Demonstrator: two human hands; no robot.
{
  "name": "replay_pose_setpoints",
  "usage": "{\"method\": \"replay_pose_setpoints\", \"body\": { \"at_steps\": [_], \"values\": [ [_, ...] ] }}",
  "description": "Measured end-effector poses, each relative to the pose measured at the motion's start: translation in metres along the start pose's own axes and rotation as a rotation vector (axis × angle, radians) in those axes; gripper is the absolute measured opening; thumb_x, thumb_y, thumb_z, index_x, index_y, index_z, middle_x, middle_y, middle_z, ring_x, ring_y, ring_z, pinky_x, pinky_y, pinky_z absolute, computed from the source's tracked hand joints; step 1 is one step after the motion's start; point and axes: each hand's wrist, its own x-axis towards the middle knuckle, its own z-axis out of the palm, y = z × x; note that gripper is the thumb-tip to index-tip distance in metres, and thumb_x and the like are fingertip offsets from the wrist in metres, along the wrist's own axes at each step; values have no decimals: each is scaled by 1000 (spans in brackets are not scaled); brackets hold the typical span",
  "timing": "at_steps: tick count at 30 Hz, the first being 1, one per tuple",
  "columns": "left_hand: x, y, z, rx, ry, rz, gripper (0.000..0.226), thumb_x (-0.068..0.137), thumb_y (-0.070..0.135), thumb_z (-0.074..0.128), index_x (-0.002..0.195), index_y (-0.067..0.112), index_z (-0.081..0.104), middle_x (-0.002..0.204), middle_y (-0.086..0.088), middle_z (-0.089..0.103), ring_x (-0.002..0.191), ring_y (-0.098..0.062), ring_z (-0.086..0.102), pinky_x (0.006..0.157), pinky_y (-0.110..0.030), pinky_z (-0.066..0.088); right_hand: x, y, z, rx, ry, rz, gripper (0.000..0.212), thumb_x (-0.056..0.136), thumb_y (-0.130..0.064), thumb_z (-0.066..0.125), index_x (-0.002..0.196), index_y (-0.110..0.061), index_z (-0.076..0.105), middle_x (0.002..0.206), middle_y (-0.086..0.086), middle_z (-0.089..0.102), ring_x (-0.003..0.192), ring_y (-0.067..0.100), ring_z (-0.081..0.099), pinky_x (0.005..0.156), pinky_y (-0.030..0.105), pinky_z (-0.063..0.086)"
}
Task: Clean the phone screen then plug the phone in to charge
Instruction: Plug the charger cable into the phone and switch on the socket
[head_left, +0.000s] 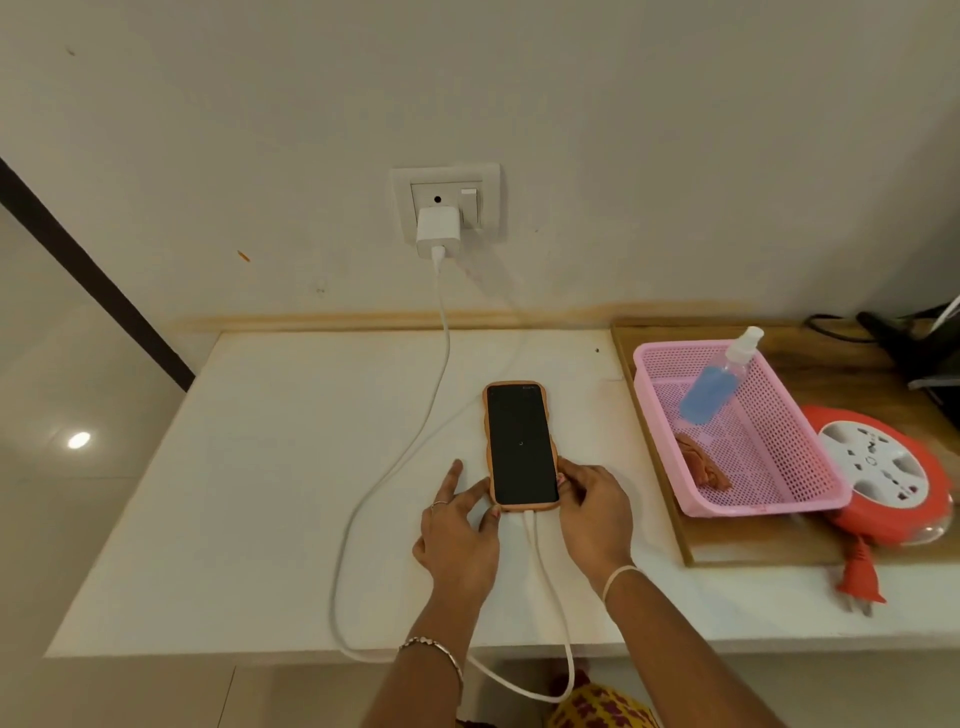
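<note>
The phone (521, 441), in an orange case with a dark screen, lies flat on the white table (270, 467). A white cable (439, 374) runs from the white charger (438, 233) in the wall socket (447, 202), loops off the table's front edge and comes back into the phone's near end. My left hand (460, 525) touches the phone's near left corner, fingers spread. My right hand (589, 506) holds the near right corner. In the pink basket (769, 467) lie a spray bottle (719, 376) of blue liquid and a crumpled brown cloth (701, 460).
The pink basket stands on a wooden board (748, 535) at the right. A red and white extension reel (883, 467) sits beside it, its red plug (860, 577) lying near the table's front edge. Dark cables and a device (904, 338) are at the far right.
</note>
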Motion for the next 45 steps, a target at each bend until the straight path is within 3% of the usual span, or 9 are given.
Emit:
{"method": "replay_pose_setpoints", "body": {
  "at_steps": [11,19,25,45],
  "values": [
    [1,-3,3,1,12,-1,36,87,25,64,122,34,60,150,21,31,133,-13,37,107,-41,25,-1,7,3,62,19,25,25,91,-17,58,115,-14,66,109,3,66,90,12,57,92,30,48],
    [1,-2,3,-22,15,-6,36,86,27,66,121,32,61,149,19,33,133,-14,38,107,-43,26,2,11,4,100,15,36,22,91,-19,59,111,-15,67,102,-1,66,85,11,57,84,21,45],
    [0,0,0,-33,4,-10,36,86,31,64,122,32,60,150,18,33,134,-15,36,108,-43,25,4,10,4,153,-10,72,24,90,-18,61,113,-17,67,97,-7,64,85,12,59,89,29,50],
    [-1,2,-2,-125,-1,-36,34,84,31,66,118,27,64,148,17,37,133,-14,38,110,-42,23,6,14,2,182,-38,76,26,90,-15,61,115,-17,67,102,-5,66,88,11,59,92,31,49]
  ]
}}
